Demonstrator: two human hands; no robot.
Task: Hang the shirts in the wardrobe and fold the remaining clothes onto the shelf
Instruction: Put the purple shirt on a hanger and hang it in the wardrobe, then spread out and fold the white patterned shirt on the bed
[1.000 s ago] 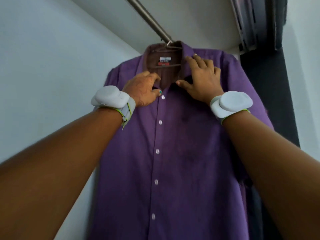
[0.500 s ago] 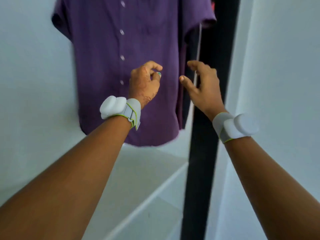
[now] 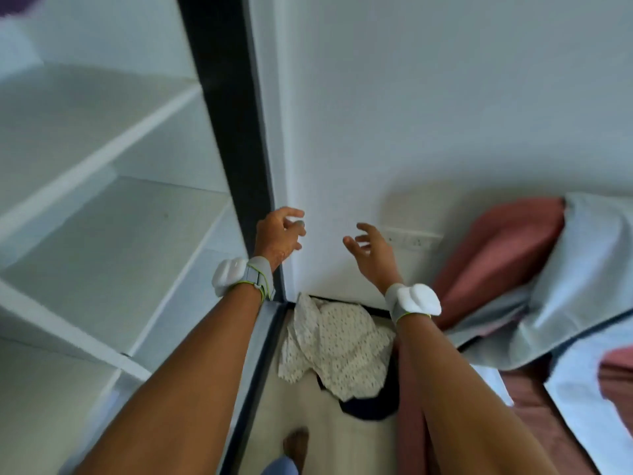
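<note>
- Far upper left: a sliver of purple fabric shows at the frame's corner, too blurred for me to say more.
- Left: the white wardrobe shelves run in tiers beside a black upright frame edge; from what I can see, no folded clothes lie on them.
- Centre left: my left hand, a white sensor band on the wrist, hangs in front of the frame edge with fingers loosely curled, grasping nothing.
- Centre: a crumpled white cotton garment with small dark dots lies on the pale floor at the foot of the white wall, over a dark navy piece that shows beneath it.
- Centre right: my right hand is released, fingers spread and slack, well above that heap.
- I judge the dotted garment light, limp and easily bunched; a pinch at a shoulder seam or collar would let it fall straight for sorting.
- Right: a dusty-rose pillow and a pale blue sheet sit on a bed.
</note>
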